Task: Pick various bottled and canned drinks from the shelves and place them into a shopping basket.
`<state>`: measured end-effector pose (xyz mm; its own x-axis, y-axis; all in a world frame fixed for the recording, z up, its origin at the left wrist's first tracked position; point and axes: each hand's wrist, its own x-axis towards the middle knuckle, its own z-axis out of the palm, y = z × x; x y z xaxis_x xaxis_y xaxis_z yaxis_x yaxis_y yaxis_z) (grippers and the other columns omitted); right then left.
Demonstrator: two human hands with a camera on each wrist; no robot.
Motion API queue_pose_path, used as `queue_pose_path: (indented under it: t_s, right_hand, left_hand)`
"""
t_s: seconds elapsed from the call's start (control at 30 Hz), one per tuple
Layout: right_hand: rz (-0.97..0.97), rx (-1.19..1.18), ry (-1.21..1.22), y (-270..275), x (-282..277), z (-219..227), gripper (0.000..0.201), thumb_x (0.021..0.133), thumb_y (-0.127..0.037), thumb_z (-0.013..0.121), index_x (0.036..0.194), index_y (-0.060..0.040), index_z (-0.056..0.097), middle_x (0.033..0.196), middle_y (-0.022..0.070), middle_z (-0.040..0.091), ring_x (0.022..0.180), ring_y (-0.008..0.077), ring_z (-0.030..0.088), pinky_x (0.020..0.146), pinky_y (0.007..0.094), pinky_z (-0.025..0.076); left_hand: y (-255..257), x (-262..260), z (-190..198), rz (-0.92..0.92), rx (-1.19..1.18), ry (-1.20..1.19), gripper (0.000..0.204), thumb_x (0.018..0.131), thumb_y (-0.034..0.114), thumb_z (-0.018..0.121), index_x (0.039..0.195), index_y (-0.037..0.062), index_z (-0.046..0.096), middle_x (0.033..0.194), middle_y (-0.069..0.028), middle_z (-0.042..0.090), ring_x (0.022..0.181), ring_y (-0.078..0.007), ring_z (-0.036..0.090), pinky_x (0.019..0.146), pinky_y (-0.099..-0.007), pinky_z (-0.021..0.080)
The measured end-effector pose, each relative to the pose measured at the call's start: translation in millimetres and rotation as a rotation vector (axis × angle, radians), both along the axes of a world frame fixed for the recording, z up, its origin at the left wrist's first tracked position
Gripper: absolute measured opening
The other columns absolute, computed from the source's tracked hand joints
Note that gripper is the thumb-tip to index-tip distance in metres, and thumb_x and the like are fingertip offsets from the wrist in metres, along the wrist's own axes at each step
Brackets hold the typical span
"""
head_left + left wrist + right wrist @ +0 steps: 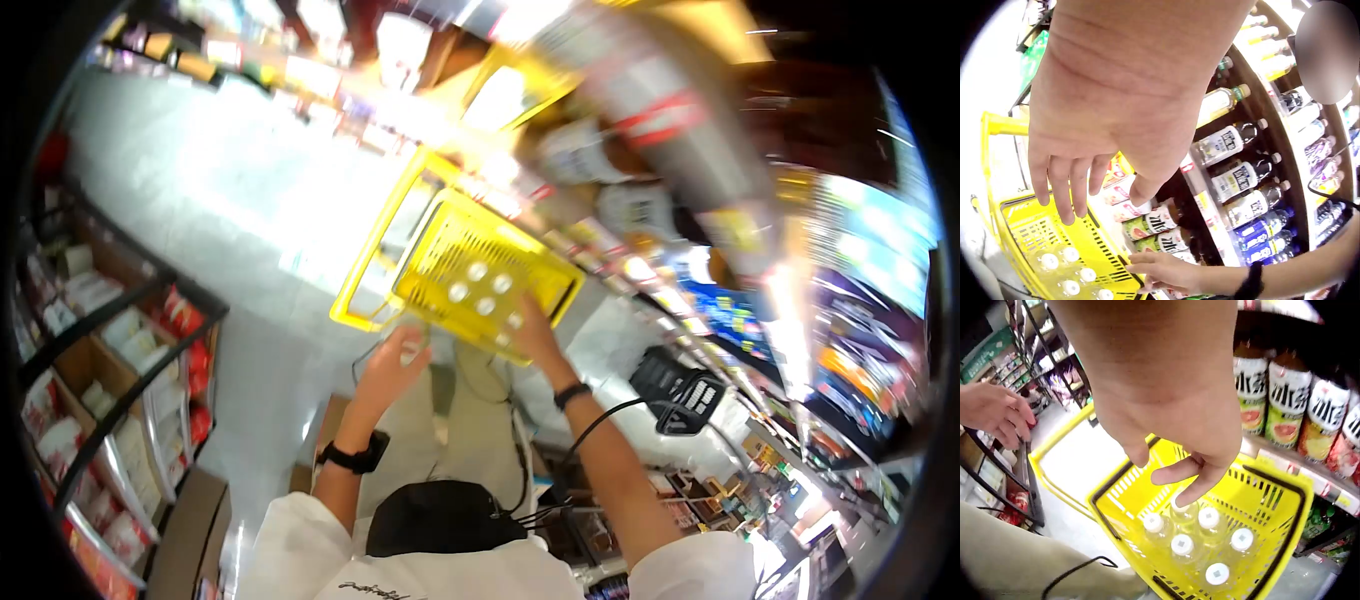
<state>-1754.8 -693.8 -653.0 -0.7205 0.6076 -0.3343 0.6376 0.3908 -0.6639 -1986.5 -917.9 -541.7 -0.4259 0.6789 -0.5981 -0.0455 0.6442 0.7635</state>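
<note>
A yellow shopping basket (430,262) stands in front of the person, with a yellow handle frame (1054,478) at its side. Inside are several upright clear bottles with white caps (1209,517). The right hand (1169,419) reaches down over the basket, its fingers loosely bent and thumb apart. One fingertip overlaps a bottle cap (1183,497) in the right wrist view. To the left of the basket, near its handle frame, the left hand (393,368) hangs relaxed with nothing in it. Its fingers (1060,187) point downward in the left wrist view.
Shelves of drink bottles (1235,181) run close along the right side, with iced-tea bottles (1288,394) right beside the basket. At the left stands a black-railed display rack (120,320) of packaged goods. A black bag-like object (677,390) is at the right.
</note>
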Motion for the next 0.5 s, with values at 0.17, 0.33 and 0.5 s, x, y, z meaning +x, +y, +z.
queue_pose_path:
  t_s: [0.17, 0.33, 0.5]
  right_hand:
    - [-0.141, -0.075, -0.115, 38.1, 28.4, 257.8, 0.035, 0.093, -0.023, 0.074, 0.122, -0.0052, 0.067, 0.111, 0.015, 0.072, 0.089, 0.0277, 0.071, 0.078, 0.0366, 0.057]
    - [-0.354, 0.428, 0.269, 77.2, 88.3, 464.3, 0.018, 0.096, -0.013, 0.07, 0.112, -0.004, 0.071, 0.089, 0.0081, 0.074, 0.072, 0.0173, 0.07, 0.067, 0.0332, 0.056]
    - [-0.621, 0.402, 0.88, 125.7, 143.4, 646.1, 0.007, 0.1, -0.003, 0.055, 0.098, -0.0036, 0.062, 0.092, 0.0065, 0.071, 0.067, 0.0067, 0.059, 0.056, 0.0227, 0.048]
  left_hand:
    - [39.5, -9.9, 34.6, -0.131, 0.164, -0.063, 0.042, 0.095, 0.028, 0.074, 0.122, -0.0015, 0.059, 0.107, -0.0159, 0.071, 0.097, -0.0257, 0.07, 0.085, -0.0353, 0.054]
    - [84.5, -24.6, 92.5, -0.188, 0.388, -0.22, 0.019, 0.098, 0.004, 0.065, 0.115, -0.0008, 0.057, 0.102, -0.0041, 0.066, 0.093, -0.0131, 0.064, 0.085, -0.0273, 0.052]
    - [127.9, -16.7, 150.8, -0.31, 0.405, -0.032, 0.024, 0.096, 0.008, 0.067, 0.117, -0.0006, 0.059, 0.103, -0.0037, 0.067, 0.092, -0.0131, 0.064, 0.084, -0.0281, 0.052]
